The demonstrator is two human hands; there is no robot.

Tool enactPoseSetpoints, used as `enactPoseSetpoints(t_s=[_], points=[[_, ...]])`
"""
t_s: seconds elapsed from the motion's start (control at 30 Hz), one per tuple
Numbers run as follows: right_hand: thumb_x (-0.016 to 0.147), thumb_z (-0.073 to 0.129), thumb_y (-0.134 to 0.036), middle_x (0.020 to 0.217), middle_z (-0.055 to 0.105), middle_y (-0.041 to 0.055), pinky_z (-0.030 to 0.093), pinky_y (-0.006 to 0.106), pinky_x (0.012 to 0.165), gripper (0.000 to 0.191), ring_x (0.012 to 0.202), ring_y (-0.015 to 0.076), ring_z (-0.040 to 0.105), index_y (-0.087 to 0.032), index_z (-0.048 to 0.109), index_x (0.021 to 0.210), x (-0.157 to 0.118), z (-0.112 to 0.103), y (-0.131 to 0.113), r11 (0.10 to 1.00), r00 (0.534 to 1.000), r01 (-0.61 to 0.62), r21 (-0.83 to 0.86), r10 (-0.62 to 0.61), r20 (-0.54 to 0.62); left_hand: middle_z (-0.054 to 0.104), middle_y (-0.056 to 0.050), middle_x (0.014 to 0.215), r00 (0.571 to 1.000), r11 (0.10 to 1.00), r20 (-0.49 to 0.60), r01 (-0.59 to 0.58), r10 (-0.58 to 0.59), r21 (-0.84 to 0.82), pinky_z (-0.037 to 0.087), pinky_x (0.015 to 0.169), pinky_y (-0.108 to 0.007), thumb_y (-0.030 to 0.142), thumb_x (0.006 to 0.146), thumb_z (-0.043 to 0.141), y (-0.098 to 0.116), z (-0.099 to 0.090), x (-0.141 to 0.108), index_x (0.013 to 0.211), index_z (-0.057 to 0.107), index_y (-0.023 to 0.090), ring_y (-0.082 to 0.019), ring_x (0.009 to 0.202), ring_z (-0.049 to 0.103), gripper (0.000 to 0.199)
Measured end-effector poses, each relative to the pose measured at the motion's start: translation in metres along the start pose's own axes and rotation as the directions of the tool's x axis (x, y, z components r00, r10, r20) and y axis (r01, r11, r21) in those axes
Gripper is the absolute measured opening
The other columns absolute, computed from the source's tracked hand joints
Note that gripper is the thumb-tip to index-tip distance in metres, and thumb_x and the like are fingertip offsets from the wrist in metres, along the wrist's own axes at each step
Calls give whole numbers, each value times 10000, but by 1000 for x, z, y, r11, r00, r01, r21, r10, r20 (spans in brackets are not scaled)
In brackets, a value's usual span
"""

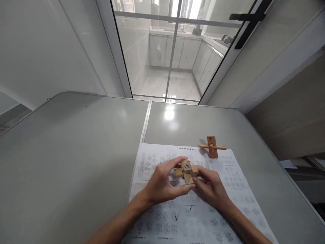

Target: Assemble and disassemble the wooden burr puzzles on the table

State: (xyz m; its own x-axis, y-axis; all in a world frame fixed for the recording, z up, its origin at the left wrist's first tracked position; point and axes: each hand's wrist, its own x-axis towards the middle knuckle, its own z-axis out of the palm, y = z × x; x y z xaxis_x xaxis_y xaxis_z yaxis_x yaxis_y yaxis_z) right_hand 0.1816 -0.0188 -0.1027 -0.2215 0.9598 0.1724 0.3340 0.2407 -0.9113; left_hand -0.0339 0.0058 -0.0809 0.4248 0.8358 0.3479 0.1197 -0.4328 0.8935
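A light wooden burr puzzle (pixel 187 169) of interlocked blocks is held between my two hands over the printed sheets. Dark handwritten marks show on its upper faces. My left hand (pixel 164 181) grips it from the left, with a fingertip at its far end and the thumb at its near end. From the right, my right hand (pixel 212 185) pinches the block that sticks out on that side. Part of the puzzle's underside is hidden. Farther back stands a second, redder wooden puzzle (pixel 212 147) made of crossed flat pieces, apart from both hands.
Printed paper sheets (pixel 149 149) with rows of small diagrams lie under my hands on a grey table (pixel 83 152). A metal strip (pixel 145 122) divides the tabletop. Beyond the far edge is a glass door (pixel 159 54) with a black handle (pixel 247 17).
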Motion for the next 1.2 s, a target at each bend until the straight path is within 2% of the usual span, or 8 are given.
enactPoseSetpoints(t_s=[0.3, 0.5, 0.67, 0.83, 0.93, 1.03, 1.1, 1.2], points=[[945, 622, -245, 741, 741, 30, 499, 241, 521, 130, 611, 178, 645, -200, 743, 956, -5, 4, 6, 997, 999, -9, -77, 5, -48, 786, -92, 1248, 997, 997, 8, 76, -76, -28, 617, 1005, -378, 314, 786, 898, -3, 2, -1, 1388, 633, 195, -260, 1091, 766, 668], [886, 666, -215, 644, 695, -11, 473, 222, 483, 34, 519, 151, 602, -228, 690, 866, -4, -1, 7, 990, 998, 52, -130, -57, -35, 759, -31, 1035, 962, 974, 168, 225, -216, -37, 568, 796, -286, 379, 867, 821, 4, -8, 4, 1306, 701, 194, -192, 885, 698, 490], [870, 653, -212, 580, 602, -34, 429, 219, 478, 137, 482, 129, 506, -232, 601, 744, -3, -2, 9, 984, 997, 64, -164, -70, -35, 671, 9, 883, 923, 948, 252, 312, -289, -55, 498, 728, -261, 412, 862, 814, 7, -12, 6, 1182, 741, 186, -153, 793, 602, 399], [853, 770, -264, 578, 532, -49, 386, 224, 486, 296, 506, 119, 463, -225, 531, 683, -1, -2, 9, 999, 1000, -2, -54, 1, -24, 610, 6, 840, 876, 905, 338, 406, -345, -127, 455, 685, -258, 482, 875, 795, 9, -15, 8, 1074, 728, 162, -147, 765, 548, 383], [836, 873, -403, 675, 559, -39, 429, 238, 536, 340, 586, 140, 511, -228, 582, 825, 2, -5, 6, 983, 995, -98, 155, 93, 41, 560, 21, 806, 866, 896, 342, 427, -366, -122, 412, 640, -241, 476, 891, 778, 12, -16, 9, 970, 687, 163, -127, 726, 490, 335], [869, 817, -637, 735, 560, -35, 469, 265, 588, 534, 627, 158, 526, -233, 626, 1162, 6, -10, 3, 922, 983, -154, 356, 107, 148, 554, 26, 801, 860, 904, 363, 417, -360, -92, 402, 615, -232, 444, 911, 751, 13, -15, 10, 969, 677, 169, -121, 708, 483, 290], [936, 703, -703, 681, 515, -54, 453, 265, 562, 615, 575, 152, 487, -226, 611, 1314, 8, -12, 2, 908, 978, -181, 378, 126, 166, 567, 27, 796, 861, 918, 380, 391, -339, -67, 417, 619, -234, 438, 894, 770, 13, -13, 10, 987, 698, 171, -123, 706, 504, 292], [964, 690, -652, 674, 576, -28, 496, 282, 587, 538, 599, 170, 552, -212, 705, 1273, 9, -13, 0, 948, 974, -186, 258, 144, 173, 637, 16, 841, 871, 937, 394, 344, -294, -61, 460, 666, -248, 433, 832, 841, 14, -9, 10, 1076, 742, 179, -139, 748, 563, 366]])
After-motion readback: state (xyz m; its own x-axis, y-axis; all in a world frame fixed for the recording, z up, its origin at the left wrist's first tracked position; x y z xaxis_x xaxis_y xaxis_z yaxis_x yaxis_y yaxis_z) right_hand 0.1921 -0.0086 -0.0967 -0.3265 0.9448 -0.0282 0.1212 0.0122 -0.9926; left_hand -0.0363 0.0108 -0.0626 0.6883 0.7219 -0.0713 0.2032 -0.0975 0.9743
